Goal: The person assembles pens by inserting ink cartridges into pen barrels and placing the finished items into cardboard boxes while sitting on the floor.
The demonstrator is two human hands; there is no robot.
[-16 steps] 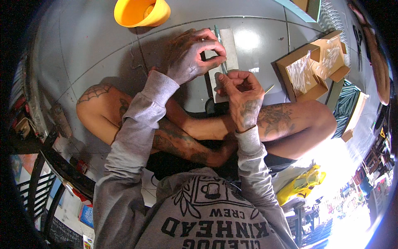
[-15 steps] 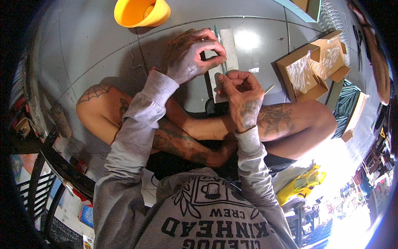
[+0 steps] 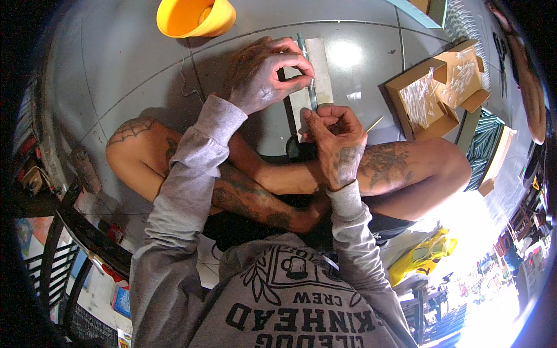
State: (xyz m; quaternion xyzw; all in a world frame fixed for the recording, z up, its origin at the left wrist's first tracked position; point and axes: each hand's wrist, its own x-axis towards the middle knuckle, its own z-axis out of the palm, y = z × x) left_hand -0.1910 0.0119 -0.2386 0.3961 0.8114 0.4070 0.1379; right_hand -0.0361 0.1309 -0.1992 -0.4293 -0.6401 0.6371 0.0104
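Observation:
A slim grey-green tube (image 3: 312, 97) runs lengthwise above a pale flat board (image 3: 320, 64) in front of me. My left hand (image 3: 267, 75) pinches its upper part between thumb and fingers. At the near end, my right hand (image 3: 339, 139) grips the same tube with thumb and forefinger, the other fingers curled. A thin pale pointed stick (image 3: 374, 123) shows beside the right hand; whether that hand holds it I cannot tell. Both hands are over the board, which partly hides beneath them.
A yellow bucket (image 3: 196, 17) stands at the far left. To the right are open cardboard boxes (image 3: 420, 98) with thin clear-white sticks, and a box of several grey-green tubes (image 3: 486, 142). A yellow plastic bag (image 3: 422, 255) lies behind my right knee. Another person's limb (image 3: 531, 98) shows at the far right.
My right hand has shifted slightly nearer to me along the tube, its fingers more closed. The left hand keeps its pinch, almost unmoved.

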